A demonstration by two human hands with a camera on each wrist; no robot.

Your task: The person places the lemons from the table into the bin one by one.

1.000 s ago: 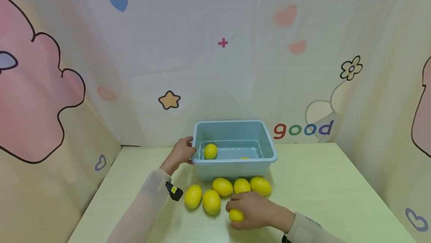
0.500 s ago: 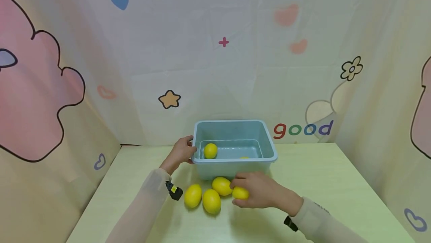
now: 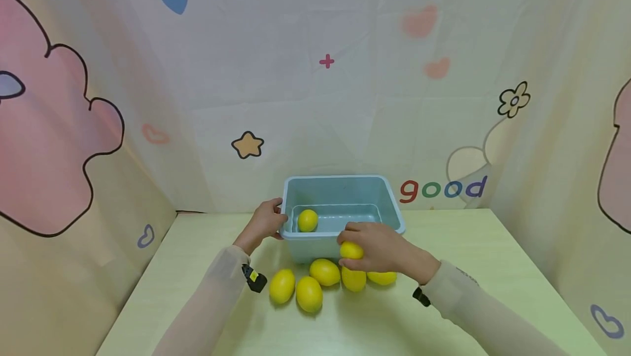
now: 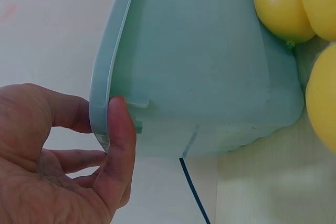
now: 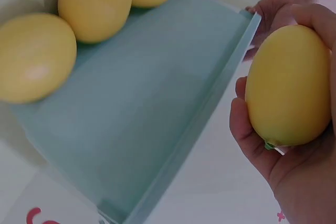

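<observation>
A light blue plastic basin (image 3: pixel 315 247) stands at the back of the table. My left hand (image 3: pixel 263 220) pinches its left rim; in the left wrist view the thumb (image 4: pixel 122 135) lies against the outer wall, just under the lip. My right hand (image 3: pixel 377 247) grips a yellow lemon (image 5: pixel 290 85) with a small green tip, held up in front of the basin's near wall, close to the rim. Another lemon (image 3: pixel 308 220) lies inside the basin at the left. Part of the basin's inside is hidden behind the right hand.
Several lemons lie on the table (image 3: pixel 443 301) before the basin, among them a left one (image 3: pixel 282 286), a front one (image 3: pixel 309 294) and a middle one (image 3: pixel 325 272). Right behind the basin hangs a printed cloth (image 3: pixel 296 98), with more cloth on both sides.
My right hand has picked a lemon off the table and lifted it forward over the row to the basin's front rim. My left hand stays on the basin's left rim.
</observation>
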